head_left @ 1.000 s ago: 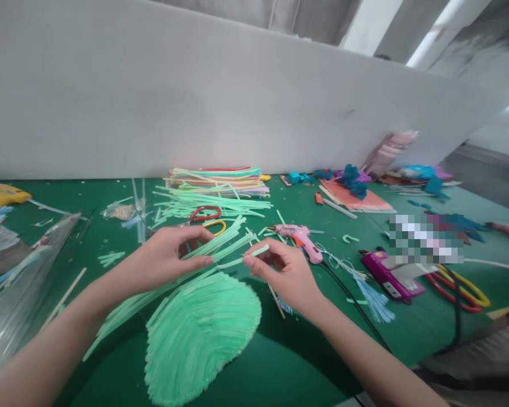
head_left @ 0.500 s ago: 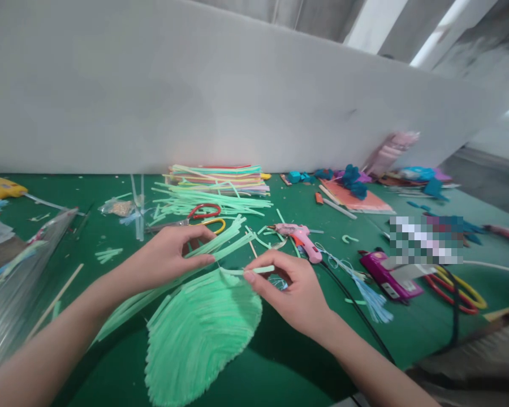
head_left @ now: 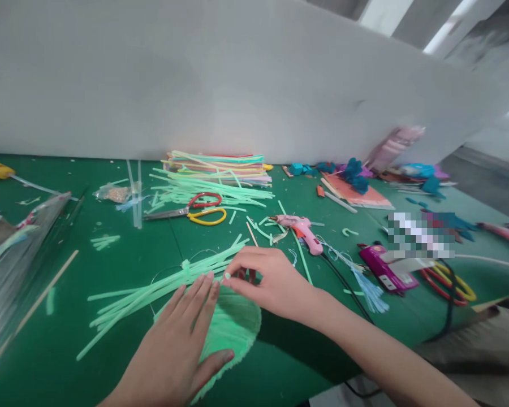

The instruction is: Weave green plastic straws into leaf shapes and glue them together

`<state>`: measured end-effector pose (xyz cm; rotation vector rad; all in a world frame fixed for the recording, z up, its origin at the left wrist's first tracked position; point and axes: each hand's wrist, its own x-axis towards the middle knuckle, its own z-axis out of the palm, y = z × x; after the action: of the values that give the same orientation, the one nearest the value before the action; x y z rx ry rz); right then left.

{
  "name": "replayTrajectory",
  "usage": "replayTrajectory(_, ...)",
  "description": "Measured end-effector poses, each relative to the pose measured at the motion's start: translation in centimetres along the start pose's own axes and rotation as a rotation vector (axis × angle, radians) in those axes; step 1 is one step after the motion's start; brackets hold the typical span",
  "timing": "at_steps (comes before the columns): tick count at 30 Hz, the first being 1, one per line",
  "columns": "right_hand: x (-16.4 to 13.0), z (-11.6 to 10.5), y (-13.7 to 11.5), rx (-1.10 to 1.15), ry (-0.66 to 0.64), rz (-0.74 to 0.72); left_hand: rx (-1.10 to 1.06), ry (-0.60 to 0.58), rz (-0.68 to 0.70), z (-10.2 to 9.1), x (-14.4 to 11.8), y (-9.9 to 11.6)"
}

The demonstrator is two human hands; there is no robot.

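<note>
Big change from a moment ago: the left hand (head_left: 182,345) has dropped the bundle and come down flat, palm pressing on the green fringed leaf shape (head_left: 233,322) near the front edge of the green table (head_left: 123,249), fingers straight and close together, thumb splayed out to the side over the leaf's lower rim. The loose bundle of green strips (head_left: 161,285) it was holding now lies on the table just left of the leaf, fanned toward the front-left. Moving right, the right hand (head_left: 267,280) has lowered to the leaf's upper edge, knuckles arched, thumb and forefinger pinching a small pale green strip end (head_left: 227,276) right beside the left fingertips. Behind, the red-and-yellow scissors (head_left: 195,213) rest mid-table, now uncovered. Further right the pink glue gun (head_left: 301,230) lies with its cord trailing toward the front edge. No writing is legible anywhere; the label on the magenta item (head_left: 382,267) is too blurred.
</note>
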<state>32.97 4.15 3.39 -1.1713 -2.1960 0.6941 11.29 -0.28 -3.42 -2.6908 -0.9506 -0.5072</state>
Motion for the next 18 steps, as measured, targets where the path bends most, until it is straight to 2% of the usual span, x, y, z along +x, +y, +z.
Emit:
replayTrajectory(3, 0.6, -0.4, -0.1, -0.026, -0.086, -0.037, -0.012, -0.016, -0.019, 0.8, 0.1, -0.1)
replayTrajectory(10, 3.0, -0.5, -1.2, -0.193, -0.296, -0.11, -0.039, -0.017, -0.007, 0.6, 0.3, -0.1)
replayTrajectory(15, 4.6, 0.9, -1.8, -0.265, -0.366, -0.207, -0.102, -0.076, -0.068, 0.5, 0.3, 0.2)
replayTrajectory(18, 4.7, 0.8, -1.4, -0.21, -0.405, -0.18, -0.106, -0.085, -0.073, 0.5, 0.2, 0.2)
